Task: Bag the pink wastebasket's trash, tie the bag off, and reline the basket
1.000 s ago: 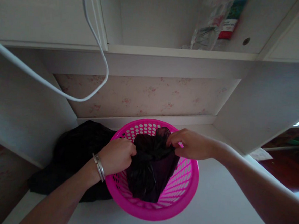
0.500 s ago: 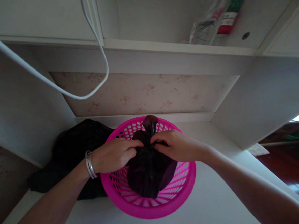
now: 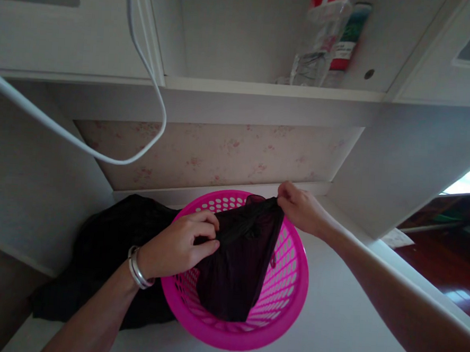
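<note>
A dark, sheer piece of cloth [image 3: 233, 271] hangs spread between my two hands, its lower part down inside a pink plastic basket [image 3: 231, 339] with holes in its sides. My left hand [image 3: 189, 242], with silvery bracelets at the wrist, pinches the cloth's upper edge on the left. At the far right corner, over the basket's back rim, my right hand [image 3: 299, 204] grips the same edge, fingers closed. Whether the cloth is a garment or a bag I cannot tell.
Black cloth [image 3: 123, 243] lies heaped left of the basket on the white surface [image 3: 329, 320]. A white cable [image 3: 101, 154] loops at upper left. Above, a shelf [image 3: 240, 87] holds a clear plastic bottle [image 3: 318, 48] and a green-and-red container [image 3: 349, 39].
The cloth was bunched between my hands; now its top edge is stretched out. My right hand has moved right and slightly up, while my left has shifted little.
</note>
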`<state>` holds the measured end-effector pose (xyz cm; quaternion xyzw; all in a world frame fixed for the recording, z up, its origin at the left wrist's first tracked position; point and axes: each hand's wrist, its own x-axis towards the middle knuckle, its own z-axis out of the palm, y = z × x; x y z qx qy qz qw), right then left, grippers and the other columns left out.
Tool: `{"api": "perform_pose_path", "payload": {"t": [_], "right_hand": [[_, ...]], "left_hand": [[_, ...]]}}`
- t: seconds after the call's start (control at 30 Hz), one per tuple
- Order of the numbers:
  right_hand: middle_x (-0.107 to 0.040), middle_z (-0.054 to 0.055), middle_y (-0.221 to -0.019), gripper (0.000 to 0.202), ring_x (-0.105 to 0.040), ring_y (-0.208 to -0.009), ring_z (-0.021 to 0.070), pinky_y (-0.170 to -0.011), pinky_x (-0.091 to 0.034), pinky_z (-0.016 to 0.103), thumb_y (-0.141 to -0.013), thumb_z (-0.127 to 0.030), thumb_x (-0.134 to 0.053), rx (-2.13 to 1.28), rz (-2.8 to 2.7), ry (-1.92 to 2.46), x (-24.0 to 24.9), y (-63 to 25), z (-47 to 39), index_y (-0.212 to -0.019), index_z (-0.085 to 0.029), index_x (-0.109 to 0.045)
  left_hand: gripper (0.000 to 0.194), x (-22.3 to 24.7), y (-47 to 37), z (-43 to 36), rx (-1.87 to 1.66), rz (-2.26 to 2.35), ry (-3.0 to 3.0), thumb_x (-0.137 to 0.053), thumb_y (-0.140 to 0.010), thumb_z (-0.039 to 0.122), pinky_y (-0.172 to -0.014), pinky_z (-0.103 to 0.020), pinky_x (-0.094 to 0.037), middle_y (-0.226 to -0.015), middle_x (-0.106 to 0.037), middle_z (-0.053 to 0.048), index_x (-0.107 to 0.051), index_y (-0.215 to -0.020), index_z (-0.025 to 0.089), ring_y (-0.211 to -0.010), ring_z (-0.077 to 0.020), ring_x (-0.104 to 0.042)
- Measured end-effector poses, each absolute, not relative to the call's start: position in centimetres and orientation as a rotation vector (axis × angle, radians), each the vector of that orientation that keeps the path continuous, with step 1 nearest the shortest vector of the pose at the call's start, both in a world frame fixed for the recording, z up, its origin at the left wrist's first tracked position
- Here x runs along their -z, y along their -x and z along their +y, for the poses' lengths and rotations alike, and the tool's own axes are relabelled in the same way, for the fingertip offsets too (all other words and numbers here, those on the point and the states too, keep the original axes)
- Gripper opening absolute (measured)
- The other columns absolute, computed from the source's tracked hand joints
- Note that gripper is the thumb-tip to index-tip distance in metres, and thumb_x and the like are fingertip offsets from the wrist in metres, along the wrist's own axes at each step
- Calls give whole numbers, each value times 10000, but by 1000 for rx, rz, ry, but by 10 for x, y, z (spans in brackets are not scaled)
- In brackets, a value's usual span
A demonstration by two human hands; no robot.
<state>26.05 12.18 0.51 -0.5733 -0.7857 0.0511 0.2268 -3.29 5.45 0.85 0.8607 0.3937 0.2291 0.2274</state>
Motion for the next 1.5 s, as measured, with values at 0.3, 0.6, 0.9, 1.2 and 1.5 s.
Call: {"api": "perform_pose_path", "payload": {"t": [0.3, 0.6, 0.9, 1.2, 1.5], "right_hand": [[-651, 7, -743, 235, -579, -751, 185, -731, -410, 296, -679, -135, -434, -660, -1927, 1278, 7, -260, 120, -729, -206, -653], [-672, 36, -775, 219, -604, -767, 214, -734, -463, 346, -644, -246, -546, -950, -1696, 1252, 13, -275, 130, -806, -182, -678], [-714, 30, -879, 226, -631, -925, 200, -1054, -338, 455, -995, -353, -533, -42, -2421, 840, -3, -254, 94, -928, -222, -705], [-599, -29, -754, 274, -544, -686, 130, -639, -448, 263, -819, -483, -717, -1078, -1299, 918, 27, -296, 128, -812, -223, -628], [-716, 3, -1168, 730, -677, -1009, 207, -929, -536, 356, -632, -290, -910, -1152, -1394, 958, 15, -299, 92, -1298, -328, -614]], "left_hand": [[224, -3, 29, 59, -755, 1243, -2191, -421, -746, 37, -733, -299, -420, -773, -590, 26, -547, -813, 211, -759, -158, -562], [297, -11, 25, 52, -684, 1242, -2228, -530, -950, 470, -722, -304, -423, -789, -647, 24, -646, -859, 213, -762, -167, -592], [191, 0, 22, 52, -811, 1137, -2465, -596, -956, 326, -861, -313, -460, -966, -661, -33, -728, -885, 206, -916, -169, -623], [51, -1, 73, 42, -1243, 1077, -1681, -693, -882, 285, -833, -259, -498, -982, -708, 4, -683, -917, 249, -915, -161, -645], [564, -16, 70, 11, -1621, 870, -1062, -578, -818, 699, -749, -335, -588, -1046, -740, -47, -718, -1133, 253, -917, -248, -673]]}}
